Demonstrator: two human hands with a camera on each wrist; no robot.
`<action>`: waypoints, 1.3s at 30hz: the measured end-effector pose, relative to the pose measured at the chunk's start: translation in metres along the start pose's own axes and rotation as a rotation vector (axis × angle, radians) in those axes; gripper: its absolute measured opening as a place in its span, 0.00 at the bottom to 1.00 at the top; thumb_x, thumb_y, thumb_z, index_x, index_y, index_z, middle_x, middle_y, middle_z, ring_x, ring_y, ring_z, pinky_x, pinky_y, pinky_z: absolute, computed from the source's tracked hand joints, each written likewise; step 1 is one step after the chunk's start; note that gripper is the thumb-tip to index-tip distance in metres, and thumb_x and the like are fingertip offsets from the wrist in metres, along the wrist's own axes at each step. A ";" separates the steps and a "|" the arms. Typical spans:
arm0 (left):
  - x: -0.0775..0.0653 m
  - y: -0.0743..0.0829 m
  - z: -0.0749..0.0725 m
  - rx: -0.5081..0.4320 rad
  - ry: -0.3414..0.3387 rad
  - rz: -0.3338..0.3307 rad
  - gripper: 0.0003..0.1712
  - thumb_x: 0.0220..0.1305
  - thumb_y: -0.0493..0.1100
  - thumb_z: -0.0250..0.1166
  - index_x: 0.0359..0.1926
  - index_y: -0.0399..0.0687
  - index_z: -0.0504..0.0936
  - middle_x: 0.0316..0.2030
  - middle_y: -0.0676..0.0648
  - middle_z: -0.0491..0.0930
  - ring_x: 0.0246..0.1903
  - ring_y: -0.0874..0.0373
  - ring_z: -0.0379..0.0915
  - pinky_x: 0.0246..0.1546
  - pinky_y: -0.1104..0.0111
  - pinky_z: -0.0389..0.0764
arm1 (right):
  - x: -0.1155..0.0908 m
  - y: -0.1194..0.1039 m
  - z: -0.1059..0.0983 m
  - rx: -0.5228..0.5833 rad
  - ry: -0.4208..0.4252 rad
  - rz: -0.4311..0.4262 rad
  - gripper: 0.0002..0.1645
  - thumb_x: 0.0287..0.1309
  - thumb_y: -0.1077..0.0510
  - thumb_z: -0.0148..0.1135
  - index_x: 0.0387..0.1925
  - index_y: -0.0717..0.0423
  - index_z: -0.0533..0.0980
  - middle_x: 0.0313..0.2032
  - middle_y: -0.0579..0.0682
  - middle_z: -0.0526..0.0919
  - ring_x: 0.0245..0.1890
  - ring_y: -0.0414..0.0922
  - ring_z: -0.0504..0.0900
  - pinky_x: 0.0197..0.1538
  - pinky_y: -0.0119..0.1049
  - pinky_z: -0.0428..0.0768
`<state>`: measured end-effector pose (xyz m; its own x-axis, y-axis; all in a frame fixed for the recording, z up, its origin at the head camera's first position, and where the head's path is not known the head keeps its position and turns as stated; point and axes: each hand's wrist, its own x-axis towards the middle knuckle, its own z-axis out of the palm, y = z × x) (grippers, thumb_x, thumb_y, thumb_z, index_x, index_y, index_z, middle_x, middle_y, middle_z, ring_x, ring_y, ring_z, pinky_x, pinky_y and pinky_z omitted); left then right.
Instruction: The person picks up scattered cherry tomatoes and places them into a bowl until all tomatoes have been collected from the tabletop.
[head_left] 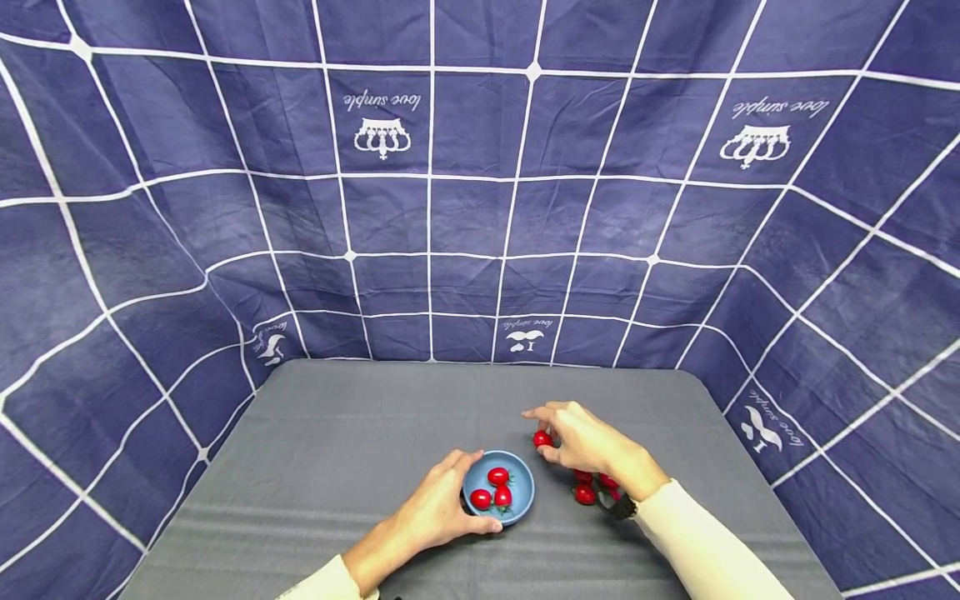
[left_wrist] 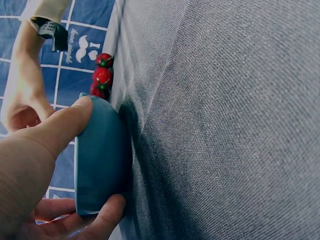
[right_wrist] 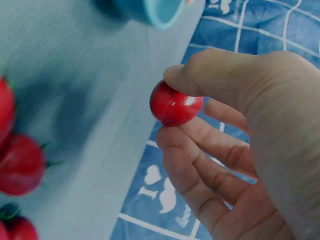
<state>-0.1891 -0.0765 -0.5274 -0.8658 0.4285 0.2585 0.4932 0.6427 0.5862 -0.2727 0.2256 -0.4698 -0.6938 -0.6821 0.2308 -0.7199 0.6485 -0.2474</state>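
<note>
A small blue bowl (head_left: 522, 506) stands on the grey cloth, and three cherry tomatoes (head_left: 498, 477) lie in it. My left hand (head_left: 437, 504) grips the bowl's left side, thumb near the front rim and fingers at the back; the left wrist view shows the bowl's outer wall (left_wrist: 102, 155) between thumb and fingers. To the right of the bowl, my right hand (head_left: 588, 440) pinches one cherry tomato (right_wrist: 172, 104) between thumb and fingertips, raised off the cloth. Under the right wrist lie several more cherry tomatoes (head_left: 585, 493), partly hidden by the arm.
The table (head_left: 360, 417) is covered with grey cloth that has slight creases. Blue curtains (head_left: 472, 217) with a white grid hang behind it and on both sides. A black band (head_left: 619, 507) sits on the right wrist.
</note>
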 end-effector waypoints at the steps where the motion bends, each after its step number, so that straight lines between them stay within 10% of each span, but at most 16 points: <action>1: 0.000 0.000 0.000 -0.001 0.000 0.000 0.63 0.48 0.62 0.97 0.76 0.34 0.81 0.61 0.43 0.87 0.57 0.46 0.88 0.63 0.57 0.91 | 0.002 -0.004 -0.001 0.002 -0.003 -0.006 0.34 0.61 0.66 0.82 0.70 0.61 0.86 0.41 0.46 0.92 0.37 0.38 0.91 0.46 0.33 0.91; 22: 0.000 -0.002 -0.002 -0.033 -0.028 -0.014 0.61 0.49 0.60 0.97 0.78 0.37 0.81 0.61 0.43 0.87 0.58 0.46 0.89 0.65 0.56 0.91 | 0.024 -0.067 0.010 0.012 -0.079 -0.155 0.20 0.63 0.61 0.85 0.56 0.55 0.91 0.48 0.46 0.91 0.39 0.42 0.91 0.46 0.26 0.88; 39: 0.000 0.002 -0.004 -0.005 -0.035 -0.043 0.60 0.48 0.62 0.97 0.76 0.40 0.81 0.59 0.46 0.86 0.57 0.47 0.88 0.63 0.56 0.91 | 0.027 -0.073 0.018 0.038 -0.069 -0.170 0.20 0.65 0.59 0.84 0.57 0.53 0.91 0.47 0.49 0.91 0.38 0.42 0.91 0.45 0.23 0.84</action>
<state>-0.1882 -0.0777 -0.5236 -0.8825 0.4227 0.2061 0.4552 0.6577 0.6001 -0.2386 0.1536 -0.4624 -0.5581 -0.8034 0.2078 -0.8247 0.5093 -0.2459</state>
